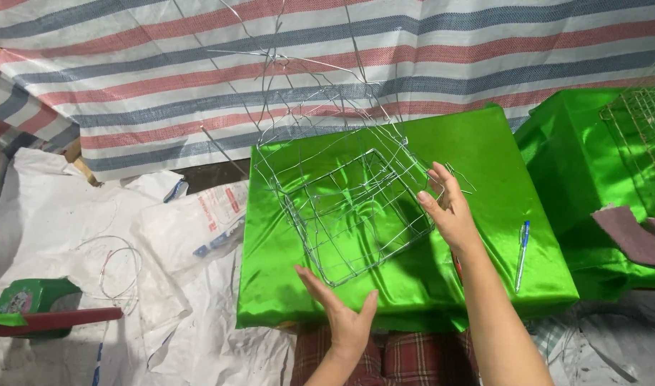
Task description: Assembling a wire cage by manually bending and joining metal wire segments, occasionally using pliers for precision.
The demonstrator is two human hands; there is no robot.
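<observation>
The left hand (345,318) holds its fingers straight and together against the near corner of a wire basket frame (349,214). The right hand (447,204), fingers loosely spread, touches its right side. The frame sits mid-counter on green satin cloth (485,143); a blue pen (522,254) lies toward the right edge.

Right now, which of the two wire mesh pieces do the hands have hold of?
The box-shaped wire frame on the nearer green-covered board, with left hand and right hand at its edges. The flat wire grid lies untouched at far right.
</observation>
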